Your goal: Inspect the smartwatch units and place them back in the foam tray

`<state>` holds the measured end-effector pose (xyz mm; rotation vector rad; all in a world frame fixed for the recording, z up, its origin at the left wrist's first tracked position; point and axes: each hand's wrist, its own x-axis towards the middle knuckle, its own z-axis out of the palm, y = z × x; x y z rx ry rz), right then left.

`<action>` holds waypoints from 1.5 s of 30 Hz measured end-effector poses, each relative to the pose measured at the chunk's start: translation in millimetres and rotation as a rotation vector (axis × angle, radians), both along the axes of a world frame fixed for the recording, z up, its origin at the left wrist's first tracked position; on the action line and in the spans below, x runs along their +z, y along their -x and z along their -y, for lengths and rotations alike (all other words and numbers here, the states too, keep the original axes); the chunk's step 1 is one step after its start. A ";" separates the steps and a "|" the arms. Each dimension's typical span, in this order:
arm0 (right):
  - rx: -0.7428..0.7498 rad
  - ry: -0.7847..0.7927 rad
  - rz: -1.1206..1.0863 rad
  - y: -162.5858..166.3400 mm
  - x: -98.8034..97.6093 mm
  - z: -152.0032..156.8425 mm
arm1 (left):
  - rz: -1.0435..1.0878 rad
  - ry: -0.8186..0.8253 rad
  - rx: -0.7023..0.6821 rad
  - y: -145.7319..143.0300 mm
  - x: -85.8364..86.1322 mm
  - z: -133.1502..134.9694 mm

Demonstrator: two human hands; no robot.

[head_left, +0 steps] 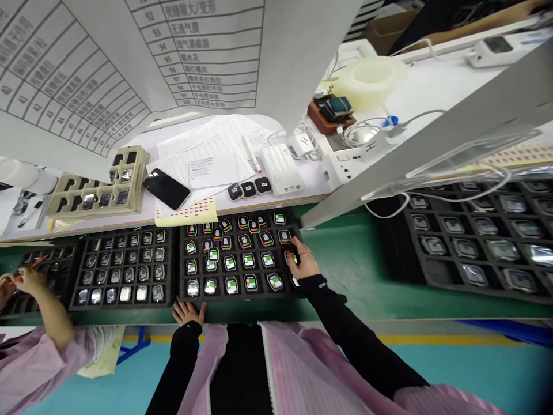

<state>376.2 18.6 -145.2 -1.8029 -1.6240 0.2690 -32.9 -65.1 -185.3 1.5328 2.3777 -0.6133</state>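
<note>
1. Well left of both grips, a co-worker's hand [30,282] holds an orange stylus [32,272] above a black foam tray [12,314].
2. The left grip [188,312] lies open, fingers spread, on the near edge of a second foam tray [259,292].
3. Ahead of that grip, square watches [230,262] with coloured labels fill the tray closely, leaving little room between them.
4. The right grip [302,260] curls over one black-framed watch [292,257] at the tray's right edge; whether it is pinched, I cannot tell.
5. Just right of this grip, the green mat [345,271] on the table stays open, reaching a third foam tray [400,242] well apart.
</note>
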 end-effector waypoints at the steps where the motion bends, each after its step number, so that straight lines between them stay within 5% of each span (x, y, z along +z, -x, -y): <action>1: -0.001 -0.014 -0.004 2.1 0.3 -1.1 | -0.003 0.007 0.006 0.4 -1.0 -0.5; 6: 0.016 -0.030 -0.012 8.3 3.0 -11.0 | -0.015 0.035 0.024 2.7 -4.8 -3.3; 11: -0.155 0.193 0.025 -6.2 -4.4 -29.1 | -0.013 0.036 0.028 2.5 -3.5 -3.6; 16: -0.135 0.258 0.009 -18.4 -13.0 -47.5 | 0.006 0.011 0.018 0.7 0.9 -1.5; 22: -0.122 0.243 0.028 -6.8 -2.3 -33.1 | 0.018 -0.006 0.029 -0.5 2.4 -0.2; 29: -0.020 0.221 0.145 18.8 2.1 -7.2 | 0.036 -0.008 0.023 0.4 0.8 0.0; 45: 0.312 0.118 0.071 64.4 6.6 -19.6 | 0.029 0.013 0.041 0.2 1.2 -1.1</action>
